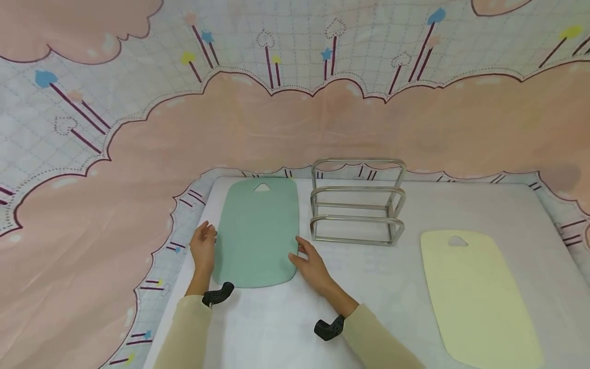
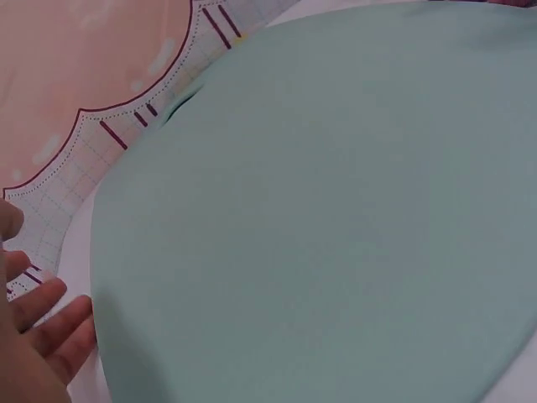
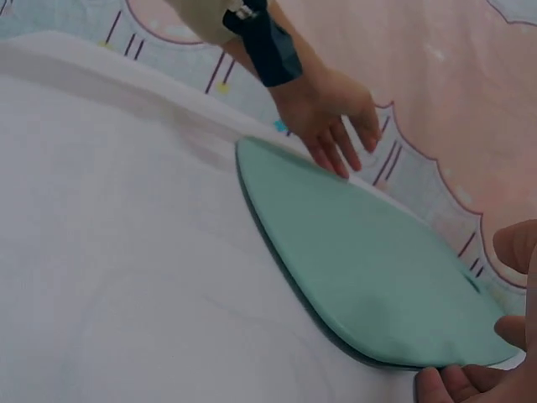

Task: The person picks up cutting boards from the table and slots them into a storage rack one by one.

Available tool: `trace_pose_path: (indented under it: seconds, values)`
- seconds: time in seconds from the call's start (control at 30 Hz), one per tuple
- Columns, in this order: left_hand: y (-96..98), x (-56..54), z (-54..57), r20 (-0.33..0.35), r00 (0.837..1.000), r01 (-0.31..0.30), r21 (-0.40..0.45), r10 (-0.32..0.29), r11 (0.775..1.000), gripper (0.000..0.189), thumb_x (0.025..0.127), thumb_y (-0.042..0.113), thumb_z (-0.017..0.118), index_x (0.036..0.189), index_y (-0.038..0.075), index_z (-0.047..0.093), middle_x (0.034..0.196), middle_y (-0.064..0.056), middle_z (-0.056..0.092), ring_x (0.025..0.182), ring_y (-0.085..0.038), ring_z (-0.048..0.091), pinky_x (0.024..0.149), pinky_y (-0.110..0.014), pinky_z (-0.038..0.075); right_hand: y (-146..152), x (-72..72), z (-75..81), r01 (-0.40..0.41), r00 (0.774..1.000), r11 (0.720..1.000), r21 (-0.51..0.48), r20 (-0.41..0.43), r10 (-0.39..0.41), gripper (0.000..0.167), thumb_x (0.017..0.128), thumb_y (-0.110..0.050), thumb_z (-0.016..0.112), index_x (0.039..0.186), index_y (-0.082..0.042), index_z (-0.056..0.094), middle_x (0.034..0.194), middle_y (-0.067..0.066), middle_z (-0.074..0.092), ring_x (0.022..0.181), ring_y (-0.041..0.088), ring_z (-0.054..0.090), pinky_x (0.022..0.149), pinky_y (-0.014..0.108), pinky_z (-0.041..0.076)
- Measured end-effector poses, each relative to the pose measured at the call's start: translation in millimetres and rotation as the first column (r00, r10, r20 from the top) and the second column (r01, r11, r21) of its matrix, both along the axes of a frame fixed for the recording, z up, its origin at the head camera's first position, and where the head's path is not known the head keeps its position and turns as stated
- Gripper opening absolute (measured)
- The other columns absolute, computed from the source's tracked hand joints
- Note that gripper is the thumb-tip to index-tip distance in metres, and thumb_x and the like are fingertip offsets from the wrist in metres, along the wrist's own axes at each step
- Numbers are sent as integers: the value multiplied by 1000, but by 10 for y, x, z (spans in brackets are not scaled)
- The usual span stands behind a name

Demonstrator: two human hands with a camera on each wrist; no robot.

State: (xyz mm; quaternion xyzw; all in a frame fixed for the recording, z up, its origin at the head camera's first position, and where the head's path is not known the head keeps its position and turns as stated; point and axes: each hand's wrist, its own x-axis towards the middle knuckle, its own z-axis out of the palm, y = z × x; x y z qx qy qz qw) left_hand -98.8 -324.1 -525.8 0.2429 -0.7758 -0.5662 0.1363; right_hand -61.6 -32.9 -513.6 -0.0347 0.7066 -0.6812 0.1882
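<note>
A green cutting board (image 1: 258,233) with a triangular hole near its top lies on the white table at the left. Beside its left edge is my left hand (image 1: 203,248), its fingertips touching that edge; the left wrist view shows its fingers (image 2: 52,304) spread and fairly straight. On the opposite side, my right hand (image 1: 315,266) has its fingers against the board's right edge and its thumb out over the surface. In the right wrist view, the fingertips (image 3: 457,382) meet the board's rim (image 3: 336,344).
A metal wire rack (image 1: 357,218) with several upright loops stands at the back middle, just right of the green board. A pale yellow cutting board (image 1: 477,297) lies flat on the right of the white table (image 1: 369,287). Patterned cloth (image 1: 345,128) surrounds the table.
</note>
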Motion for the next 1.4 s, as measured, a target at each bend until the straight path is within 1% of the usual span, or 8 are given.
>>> trace_pose_path:
  seconds: [0.17, 0.33, 0.57, 0.73, 0.9, 1.03, 1.2, 1.4]
  values:
    - [-14, -52, 41, 81, 996, 30, -35, -27, 999, 47, 102, 21, 47, 140, -4, 42, 131, -25, 51, 119, -35, 50, 101, -46, 38, -33, -69, -196, -32, 999, 999, 38, 6, 32, 60, 98, -24, 56, 148, -4, 31, 143, 23, 36, 130, 38, 39, 102, 46, 38]
    - [27, -148, 116, 182, 982, 64, -64, -51, 996, 48, 99, 18, 52, 139, -7, 42, 133, -28, 49, 122, -39, 46, 99, -48, 39, 2, -110, -191, -40, 999, 997, 69, 1, 40, 61, 96, -29, 59, 147, -8, 35, 141, 20, 40, 127, 36, 44, 100, 42, 41]
    - [180, -240, 135, 255, 967, 40, -56, -25, 998, 51, 96, 13, 56, 137, -12, 40, 134, -29, 45, 124, -40, 42, 101, -47, 37, 135, -124, -173, -15, 1000, 1000, 26, 26, 15, 63, 93, -34, 62, 145, -6, 39, 142, 18, 43, 133, 33, 36, 107, 49, 29]
    - [259, -251, 125, 290, 957, 67, -223, 1, 973, 51, 93, 12, 57, 133, -17, 42, 133, -34, 44, 125, -49, 33, 104, -53, 27, 150, -122, -156, -12, 994, 995, -103, 104, 23, 67, 93, -32, 63, 145, 0, 35, 142, 21, 40, 132, 34, 36, 104, 45, 35]
    - [285, -257, 94, 293, 955, 38, -261, 42, 965, 49, 90, 8, 58, 130, -17, 45, 128, -37, 41, 122, -51, 27, 100, -56, 25, 149, -141, -139, 15, 980, 972, -233, 195, 32, 70, 95, -24, 62, 147, 6, 26, 144, 26, 34, 132, 36, 35, 102, 43, 39]
    - [267, -256, 68, 298, 954, 33, -228, 37, 973, 50, 90, 8, 58, 131, -16, 44, 130, -36, 40, 124, -50, 26, 102, -55, 26, 168, -162, -150, 36, 968, 952, -305, 248, 43, 66, 98, -19, 56, 146, 11, 21, 148, 29, 27, 135, 38, 30, 102, 46, 38]
    - [204, -226, 37, 290, 957, 39, -67, -18, 997, 55, 94, 13, 60, 138, -12, 39, 140, -30, 38, 131, -45, 27, 105, -52, 30, 204, -153, -147, 40, 956, 933, -358, 284, 68, 63, 100, -16, 50, 145, 14, 18, 151, 29, 19, 139, 38, 22, 101, 47, 38]
    - [145, -193, -13, 256, 966, 14, 51, -26, 999, 60, 94, 19, 61, 140, -11, 36, 144, -28, 34, 131, -41, 34, 105, -49, 32, 227, -131, -137, 48, 949, 906, -421, 303, 90, 62, 101, -16, 48, 146, 14, 16, 152, 27, 18, 140, 38, 19, 101, 50, 37]
